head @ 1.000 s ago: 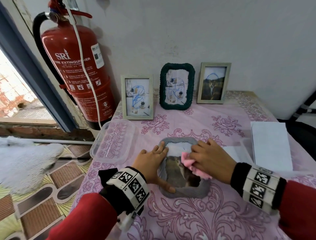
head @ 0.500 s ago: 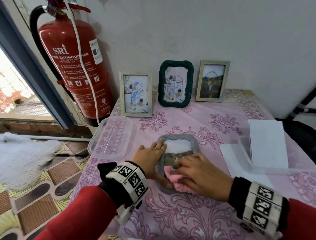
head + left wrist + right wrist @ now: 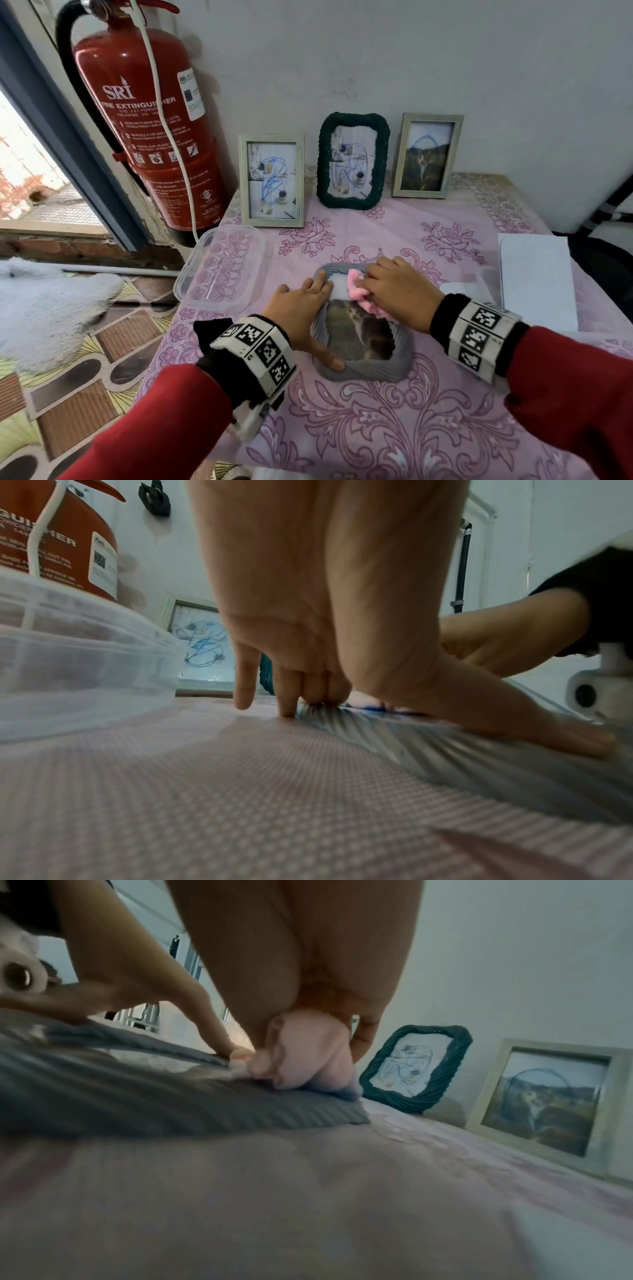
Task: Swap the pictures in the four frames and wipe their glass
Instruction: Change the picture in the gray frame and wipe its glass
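A grey ribbed frame (image 3: 370,370) with a cat picture lies flat on the pink tablecloth (image 3: 376,428). My left hand (image 3: 301,308) presses flat on its left edge, thumb along the lower rim, fingers straight. My right hand (image 3: 397,294) holds a pink cloth (image 3: 359,291) against the upper part of the glass; the right wrist view shows the cloth (image 3: 308,1053) bunched under the fingers on the grey frame (image 3: 171,1096). Three frames stand against the wall: a pale one (image 3: 271,181) at left, a dark green one (image 3: 353,161) and a pale one (image 3: 427,156) at right.
A clear plastic container (image 3: 222,270) sits left of the grey frame, near the table's left edge. White paper sheets (image 3: 537,281) lie at the right. A red fire extinguisher (image 3: 147,120) hangs by the wall at the left. Patterned floor lies beyond the left table edge.
My right hand has slid the pink cloth from the lower part of the glass up to the upper part. The left hand has stayed on the frame's left edge.
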### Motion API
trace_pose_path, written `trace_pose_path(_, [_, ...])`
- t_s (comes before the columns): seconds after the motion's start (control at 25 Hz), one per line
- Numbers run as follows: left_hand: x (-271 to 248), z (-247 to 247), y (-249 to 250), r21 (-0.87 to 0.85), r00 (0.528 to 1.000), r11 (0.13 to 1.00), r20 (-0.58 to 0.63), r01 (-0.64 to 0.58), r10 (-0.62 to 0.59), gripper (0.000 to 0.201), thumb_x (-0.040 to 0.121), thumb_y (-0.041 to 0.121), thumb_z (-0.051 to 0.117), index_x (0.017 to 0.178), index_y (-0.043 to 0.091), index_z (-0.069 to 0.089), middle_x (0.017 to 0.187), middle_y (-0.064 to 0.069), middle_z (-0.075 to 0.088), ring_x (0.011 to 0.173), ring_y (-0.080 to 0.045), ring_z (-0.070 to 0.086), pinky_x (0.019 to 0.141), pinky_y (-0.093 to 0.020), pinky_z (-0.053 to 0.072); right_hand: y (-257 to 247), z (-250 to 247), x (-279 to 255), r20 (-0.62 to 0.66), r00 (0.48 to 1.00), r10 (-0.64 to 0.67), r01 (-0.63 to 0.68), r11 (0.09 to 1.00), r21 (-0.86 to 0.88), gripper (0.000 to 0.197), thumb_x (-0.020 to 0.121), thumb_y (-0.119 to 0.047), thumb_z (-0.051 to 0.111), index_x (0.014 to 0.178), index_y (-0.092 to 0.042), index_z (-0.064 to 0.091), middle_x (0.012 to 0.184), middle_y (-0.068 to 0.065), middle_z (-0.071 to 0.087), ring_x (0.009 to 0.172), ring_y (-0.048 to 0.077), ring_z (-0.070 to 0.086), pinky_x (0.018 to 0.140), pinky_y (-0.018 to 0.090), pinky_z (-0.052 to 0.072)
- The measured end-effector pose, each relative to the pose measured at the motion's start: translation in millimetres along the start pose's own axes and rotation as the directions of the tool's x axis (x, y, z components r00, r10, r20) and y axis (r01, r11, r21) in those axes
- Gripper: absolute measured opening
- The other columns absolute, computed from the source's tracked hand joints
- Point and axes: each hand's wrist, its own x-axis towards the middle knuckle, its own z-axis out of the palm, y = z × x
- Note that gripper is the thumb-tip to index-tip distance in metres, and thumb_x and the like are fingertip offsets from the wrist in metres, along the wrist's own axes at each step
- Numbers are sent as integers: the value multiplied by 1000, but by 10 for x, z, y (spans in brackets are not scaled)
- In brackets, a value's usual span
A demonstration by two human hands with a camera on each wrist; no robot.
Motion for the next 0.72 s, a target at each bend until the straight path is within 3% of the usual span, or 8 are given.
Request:
trace_pose_path(0.24, [2,-3,-3,-8,1000,1000,4,-1,1,130,54,70,72,150,15,4,160,-4,-5,145,-15,17,114,-42,24,-335,66,-276,12,992,-126,117,946,301,40,96,-27,42,135,-22,45,137,-3,46,124,18,41,102,33,30])
trace_pose_path(0.32, [-21,10,-19,-18,1000,1000,6,1,-1,130,55,71,71,151,16,2,159,-3,-6,145,-14,15,114,-42,23,-328,40,-479,-14,983,-180,179,958,224,37,93,-27,46,130,-24,52,130,-7,54,120,15,48,95,33,39])
trace_pose_path(0.4, [-33,20,-31,-19,1000,1000,8,-1,1,129,56,71,70,151,17,1,159,-3,-7,146,-14,13,114,-41,23,-252,-6,-610,-75,975,-212,215,975,49,28,87,-29,50,113,-26,63,109,-11,65,101,12,61,77,31,49])
trace_pose_path(0.48, [-27,21,-33,-22,1000,1000,6,-3,3,129,56,71,70,151,17,0,159,-3,-6,146,-14,13,114,-40,23,-142,-13,-644,-121,964,-236,225,970,-96,19,84,-31,53,97,-26,66,92,-12,67,83,12,64,68,31,49])
trace_pose_path(0.6, [-13,26,-31,-33,1000,999,14,-5,6,130,56,71,70,151,16,0,159,-3,-5,146,-15,12,115,-40,21,-17,-45,-521,-119,972,-205,176,960,-217,11,80,-30,61,89,-25,64,82,-9,66,75,15,61,66,34,47])
trace_pose_path(0.72, [3,27,-32,-36,1000,999,16,-7,7,130,56,71,70,151,16,0,159,-4,-5,146,-16,13,115,-41,21,60,-89,-254,-46,995,-94,79,965,-249,23,89,-25,43,104,-21,60,98,-5,65,92,19,58,77,36,42])
